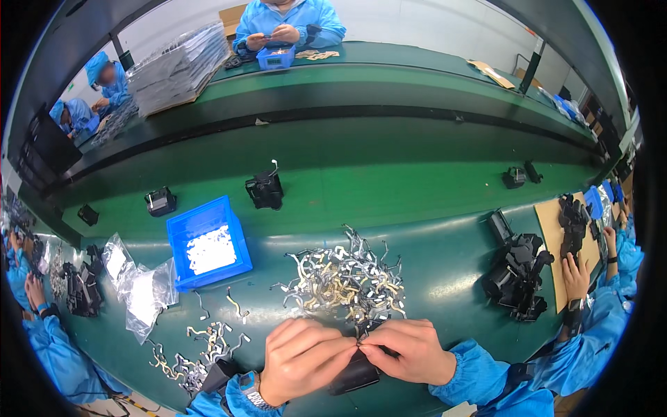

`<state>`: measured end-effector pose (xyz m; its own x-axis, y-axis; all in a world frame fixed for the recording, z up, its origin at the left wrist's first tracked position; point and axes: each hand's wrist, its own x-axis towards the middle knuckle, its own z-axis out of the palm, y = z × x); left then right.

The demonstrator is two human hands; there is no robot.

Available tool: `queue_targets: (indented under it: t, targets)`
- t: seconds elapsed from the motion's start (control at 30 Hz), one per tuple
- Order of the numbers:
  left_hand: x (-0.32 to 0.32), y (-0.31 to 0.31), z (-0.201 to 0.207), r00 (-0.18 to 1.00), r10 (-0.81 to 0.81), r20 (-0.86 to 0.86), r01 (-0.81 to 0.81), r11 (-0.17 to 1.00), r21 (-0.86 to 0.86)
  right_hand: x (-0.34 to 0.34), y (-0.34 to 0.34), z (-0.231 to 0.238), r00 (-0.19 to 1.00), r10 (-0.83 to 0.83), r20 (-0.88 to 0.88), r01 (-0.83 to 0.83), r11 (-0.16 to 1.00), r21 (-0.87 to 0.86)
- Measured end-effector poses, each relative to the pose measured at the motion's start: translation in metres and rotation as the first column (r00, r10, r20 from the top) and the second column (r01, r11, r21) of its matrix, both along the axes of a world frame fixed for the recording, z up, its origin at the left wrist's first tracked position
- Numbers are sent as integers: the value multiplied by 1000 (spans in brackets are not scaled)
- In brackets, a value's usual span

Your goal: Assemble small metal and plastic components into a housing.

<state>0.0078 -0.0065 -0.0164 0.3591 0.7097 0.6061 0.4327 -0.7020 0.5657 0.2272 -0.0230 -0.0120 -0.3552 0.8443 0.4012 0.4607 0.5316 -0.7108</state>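
My left hand (306, 358) and my right hand (406, 349) meet at the near edge of the bench, thumbs and forefingers closed in a pinch. What sits between the fingertips is tiny and mostly hidden; a dark bit (363, 329) pokes up there. Right beneath them is a black plastic housing (354, 376), partly covered by my left hand. Just beyond my fingers lies a big heap of short cables (340, 281), grey, white and tan with small connectors. A looser group of similar cables (208, 342) spreads out left of my left hand.
A blue bin (242, 258) of small white pieces stands left of the heap, beside clear plastic bags (148, 295). Black housings (517, 278) are piled at right. Several black parts, one a housing (265, 190), sit on the green belt (389, 181). Co-workers sit across and at both sides.
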Motion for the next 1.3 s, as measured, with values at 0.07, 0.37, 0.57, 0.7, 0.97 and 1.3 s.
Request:
queue_targets:
  t: [0.07,0.37,0.57,0.7,0.97,1.3]
  targets:
    - [-2,0,-1,1000,10,-27,-10,1000,7,-1,1,-1,1000,-7,-7,7,999,32]
    - [-7,3,13,986,85,-144,-79,996,43,-1,1,2,999,-11,-32,12,999,33]
    - [-58,39,39,706,682,-192,-649,731,212,6,1,9,991,-128,40,128,992,10]
    - [-61,42,38,672,703,-232,-635,709,308,7,-2,2,992,-122,19,121,991,50]
    - [-7,1,25,931,106,-348,-62,989,135,4,9,15,975,47,215,-67,994,86]
    - [-12,5,17,991,-8,-131,-7,993,-117,7,6,6,953,61,-298,-190,885,-426]
